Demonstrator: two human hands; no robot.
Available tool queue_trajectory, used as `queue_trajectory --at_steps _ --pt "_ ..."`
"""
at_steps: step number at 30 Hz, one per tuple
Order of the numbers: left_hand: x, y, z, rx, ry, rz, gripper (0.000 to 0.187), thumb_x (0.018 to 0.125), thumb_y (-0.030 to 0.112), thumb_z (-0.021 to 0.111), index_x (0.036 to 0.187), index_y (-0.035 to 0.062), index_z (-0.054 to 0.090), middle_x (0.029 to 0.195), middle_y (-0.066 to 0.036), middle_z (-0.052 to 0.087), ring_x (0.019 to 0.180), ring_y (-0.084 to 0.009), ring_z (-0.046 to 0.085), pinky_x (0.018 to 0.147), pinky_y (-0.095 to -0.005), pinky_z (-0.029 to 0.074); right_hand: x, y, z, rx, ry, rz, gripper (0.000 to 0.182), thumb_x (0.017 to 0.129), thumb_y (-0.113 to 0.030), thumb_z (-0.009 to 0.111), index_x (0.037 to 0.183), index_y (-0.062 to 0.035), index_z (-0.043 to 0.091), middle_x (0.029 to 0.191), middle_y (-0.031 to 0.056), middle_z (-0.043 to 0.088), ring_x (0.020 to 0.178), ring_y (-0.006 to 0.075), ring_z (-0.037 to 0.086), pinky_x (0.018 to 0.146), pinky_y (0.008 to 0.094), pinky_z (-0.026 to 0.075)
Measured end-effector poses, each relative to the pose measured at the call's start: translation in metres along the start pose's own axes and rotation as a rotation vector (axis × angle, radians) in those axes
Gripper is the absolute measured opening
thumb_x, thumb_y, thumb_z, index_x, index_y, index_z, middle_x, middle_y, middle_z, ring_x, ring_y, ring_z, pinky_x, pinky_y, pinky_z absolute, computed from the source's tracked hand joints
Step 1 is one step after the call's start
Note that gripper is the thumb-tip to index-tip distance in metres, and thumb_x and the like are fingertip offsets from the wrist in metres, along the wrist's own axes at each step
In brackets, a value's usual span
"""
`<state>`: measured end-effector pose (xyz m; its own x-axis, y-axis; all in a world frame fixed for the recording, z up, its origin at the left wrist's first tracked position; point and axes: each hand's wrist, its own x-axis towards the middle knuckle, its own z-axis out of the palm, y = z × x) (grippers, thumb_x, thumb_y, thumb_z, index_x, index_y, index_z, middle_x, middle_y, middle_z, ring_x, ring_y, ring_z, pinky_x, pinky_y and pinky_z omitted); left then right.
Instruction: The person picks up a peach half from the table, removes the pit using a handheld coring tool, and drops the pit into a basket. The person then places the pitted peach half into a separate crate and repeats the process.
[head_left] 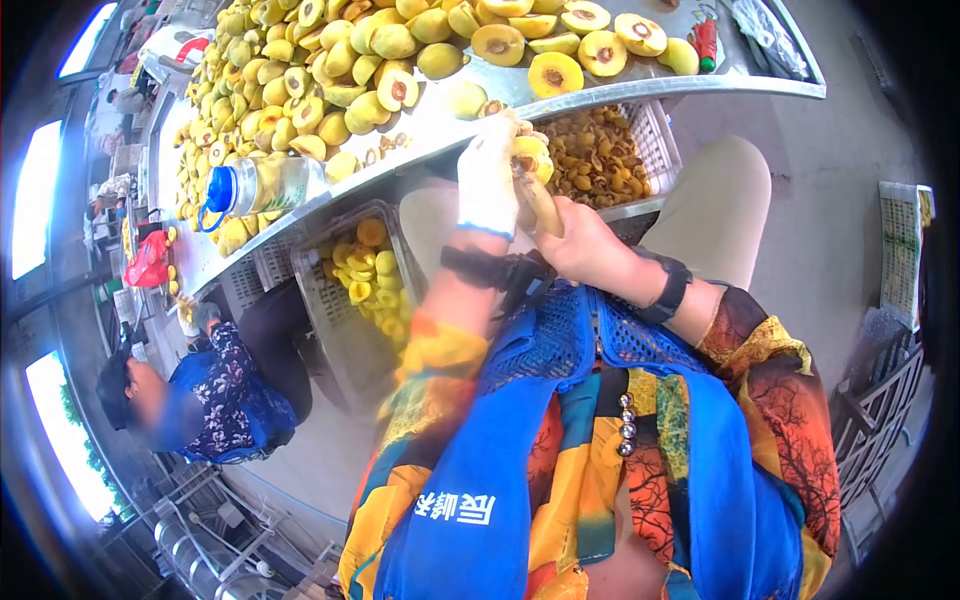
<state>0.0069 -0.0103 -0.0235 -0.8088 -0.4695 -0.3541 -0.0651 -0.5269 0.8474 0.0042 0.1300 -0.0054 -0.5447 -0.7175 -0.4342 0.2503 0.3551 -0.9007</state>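
My left hand, in a white glove, is closed around a yellow peach half just beyond the table's near edge. My right hand is bare and wraps around a small tool with a light wooden handle. The tool's upper end meets the fruit, and its working tip is hidden there. Below the hands, a crate holds brownish pits and scraps. Halved peaches with pits showing are heaped on the metal table in front of me.
A clear bottle with a blue lid lies near the table edge. Left of my knees, a bin contains yellow peach pieces. A red-handled item is at the table's right. Another person sits to the left, and crates stand far right.
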Motion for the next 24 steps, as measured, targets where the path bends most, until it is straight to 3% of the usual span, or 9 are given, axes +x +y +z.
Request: queue_trajectory --at_steps 2,5,6,8,9,12,14,20,24 --pt "-0.006 0.004 0.005 0.06 0.029 0.078 0.027 0.089 0.024 0.051 0.09 -0.0014 0.058 0.075 -0.011 0.061 0.059 -0.0141 0.055 0.052 -0.025 0.045 0.0 -0.007 -0.009 0.124 -0.129 0.132 0.018 0.085 -0.015 0.051 0.092 0.0019 0.047 0.058 0.0046 0.049 0.039 0.0118 0.047 0.036 0.0274 0.039" --pt "-0.009 0.01 0.001 0.089 -0.033 0.059 0.028 0.09 0.026 0.052 0.097 -0.0003 0.057 0.081 -0.012 0.062 0.064 -0.0159 0.058 0.054 -0.0265 0.047 0.006 0.008 -0.011 0.006 -0.157 -0.017 0.017 0.086 -0.016 0.051 0.091 0.0 0.047 0.057 0.0028 0.048 0.039 0.0105 0.046 0.036 0.0261 0.038" --pt "-0.009 0.011 -0.001 0.085 -0.069 0.035 0.029 0.09 0.027 0.052 0.101 0.0004 0.056 0.084 -0.012 0.063 0.068 -0.0168 0.06 0.055 -0.0273 0.048 0.012 0.022 -0.008 -0.097 -0.073 -0.164 0.016 0.086 -0.016 0.05 0.091 -0.0008 0.047 0.058 0.0022 0.048 0.039 0.0097 0.046 0.036 0.0256 0.038" --pt "-0.011 0.015 0.004 -0.06 -0.003 -0.082 0.025 0.089 0.023 0.053 0.091 -0.0018 0.058 0.074 -0.011 0.06 0.057 -0.0148 0.055 0.049 -0.0253 0.044 0.022 0.051 -0.002 -0.3 0.088 -0.462 0.014 0.087 -0.016 0.049 0.09 -0.0025 0.047 0.06 0.0011 0.048 0.04 0.0081 0.045 0.036 0.0247 0.038" --pt "-0.011 0.017 0.007 -0.136 0.026 -0.139 0.025 0.089 0.021 0.053 0.086 -0.0029 0.059 0.069 -0.01 0.059 0.052 -0.0139 0.053 0.046 -0.0243 0.042 0.019 0.044 -0.004 -0.207 0.014 -0.318 0.012 0.086 -0.015 0.05 0.089 -0.0034 0.047 0.06 0.0008 0.047 0.04 0.0077 0.044 0.036 0.0246 0.037" --pt "-0.015 0.013 0.01 -0.036 0.045 0.073 0.026 0.088 0.023 0.054 0.086 -0.0025 0.058 0.068 -0.009 0.058 0.05 -0.0136 0.051 0.045 -0.0239 0.041 0.003 0.004 -0.015 0.133 -0.228 0.095 0.007 0.085 -0.011 0.05 0.089 -0.0059 0.047 0.062 0.0 0.045 0.041 0.0065 0.039 0.036 0.024 0.035" --pt "-0.019 0.015 0.015 0.033 0.047 0.105 0.028 0.088 0.025 0.054 0.086 -0.0018 0.058 0.067 -0.009 0.058 0.049 -0.0137 0.051 0.044 -0.024 0.041 -0.003 -0.011 -0.021 0.45 -0.412 0.33 0.008 0.083 -0.008 0.05 0.09 -0.0072 0.047 0.062 -0.0005 0.043 0.042 0.0055 0.036 0.036 0.0232 0.033" --pt "-0.015 0.008 0.009 -0.201 0.046 -0.095 0.028 0.089 0.029 0.054 0.086 0.0014 0.057 0.068 -0.009 0.059 0.052 -0.0153 0.053 0.045 -0.0249 0.043 -0.007 -0.012 -0.018 0.592 -0.42 0.273 0.01 0.082 -0.007 0.051 0.091 -0.008 0.046 0.061 -0.0011 0.04 0.041 0.0045 0.033 0.035 0.0215 0.031" --pt "-0.014 0.008 0.008 -0.295 0.072 -0.198 0.029 0.089 0.032 0.053 0.085 0.004 0.056 0.069 -0.01 0.06 0.054 -0.0168 0.055 0.047 -0.0256 0.045 -0.002 0.002 -0.009 0.409 -0.297 0.172 0.009 0.083 -0.008 0.052 0.09 -0.0066 0.048 0.063 0.0001 0.045 0.042 0.0068 0.04 0.037 0.0229 0.035"
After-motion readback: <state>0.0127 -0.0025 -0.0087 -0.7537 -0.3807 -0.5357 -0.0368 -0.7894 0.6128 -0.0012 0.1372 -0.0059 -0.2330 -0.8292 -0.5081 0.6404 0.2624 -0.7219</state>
